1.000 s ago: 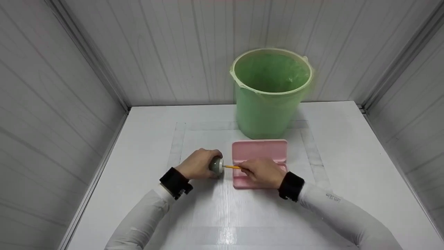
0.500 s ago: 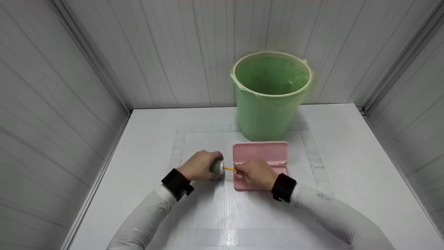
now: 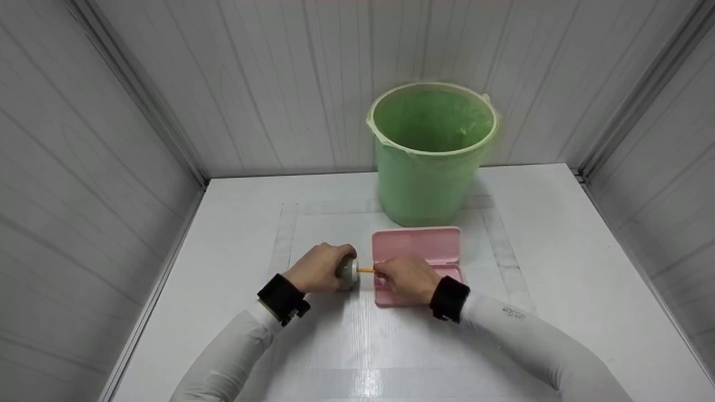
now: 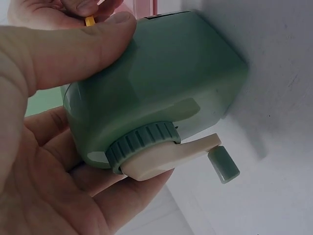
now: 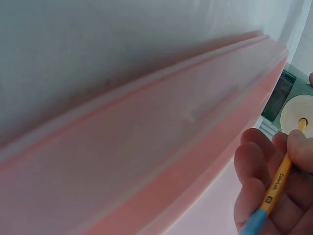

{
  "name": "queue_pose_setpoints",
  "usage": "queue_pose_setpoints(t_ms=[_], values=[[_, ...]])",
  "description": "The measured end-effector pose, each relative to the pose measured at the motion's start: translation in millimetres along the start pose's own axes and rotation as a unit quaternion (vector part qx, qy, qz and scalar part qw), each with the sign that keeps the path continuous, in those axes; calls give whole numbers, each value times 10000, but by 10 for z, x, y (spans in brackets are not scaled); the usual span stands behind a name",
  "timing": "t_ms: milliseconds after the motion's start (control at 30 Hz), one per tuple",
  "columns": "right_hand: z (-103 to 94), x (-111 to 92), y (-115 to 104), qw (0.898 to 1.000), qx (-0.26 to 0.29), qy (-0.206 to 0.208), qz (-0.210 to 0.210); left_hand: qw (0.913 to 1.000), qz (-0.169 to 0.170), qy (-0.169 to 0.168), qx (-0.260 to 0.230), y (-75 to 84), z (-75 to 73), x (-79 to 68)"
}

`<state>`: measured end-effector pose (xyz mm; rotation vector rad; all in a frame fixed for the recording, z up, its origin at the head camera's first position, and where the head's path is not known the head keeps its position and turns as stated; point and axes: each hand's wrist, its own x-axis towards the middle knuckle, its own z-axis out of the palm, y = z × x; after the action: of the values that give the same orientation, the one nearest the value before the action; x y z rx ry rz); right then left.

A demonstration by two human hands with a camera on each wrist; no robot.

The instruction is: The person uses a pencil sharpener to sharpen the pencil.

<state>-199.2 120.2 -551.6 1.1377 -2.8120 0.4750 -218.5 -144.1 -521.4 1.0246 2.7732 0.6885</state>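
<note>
A green crank pencil sharpener (image 4: 161, 68) is gripped in my left hand (image 3: 319, 269), thumb on one side and fingers around the other. Its cream crank arm (image 4: 166, 159) ends in a green knob and sticks out free of the fingers. My right hand (image 3: 410, 278) pinches a yellow pencil (image 5: 278, 183) with a blue end, thumb against fingers. The pencil's front end sits in the hole of the sharpener's white round face (image 5: 293, 110). Below and behind the right hand lies an open pink pencil case (image 3: 416, 243), its lower tray partly hidden by that hand.
A tall light-green bucket (image 3: 422, 187) with a plastic lining stands just behind the pencil case. Pale tape strips (image 3: 505, 259) mark a rectangle on the white table (image 3: 234, 223). Panelled walls (image 3: 268, 84) close off the back and both sides.
My right hand has moved left toward the sharpener, and less of the pencil shows between them. The left hand holds the sharpener in nearly the same place.
</note>
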Motion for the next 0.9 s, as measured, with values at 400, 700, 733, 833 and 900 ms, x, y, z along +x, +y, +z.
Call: queue_pose_setpoints(t_ms=[400,700,733,833,900], values=[[22,54,6,9999,-89,7,-76,9999,2,-45,129,8,17,13],[24,125,-23,9999,-64,-71,-78,9999,-33,-63,124,10,6,20],[25,131,-28,9999,-60,-72,-86,9999,-16,-56,122,10,7,19],[27,141,-43,9999,-29,-74,-110,9998,37,-21,174,12,12,19],[29,147,-54,9999,-15,-83,-96,9998,65,-3,210,13,15,22]])
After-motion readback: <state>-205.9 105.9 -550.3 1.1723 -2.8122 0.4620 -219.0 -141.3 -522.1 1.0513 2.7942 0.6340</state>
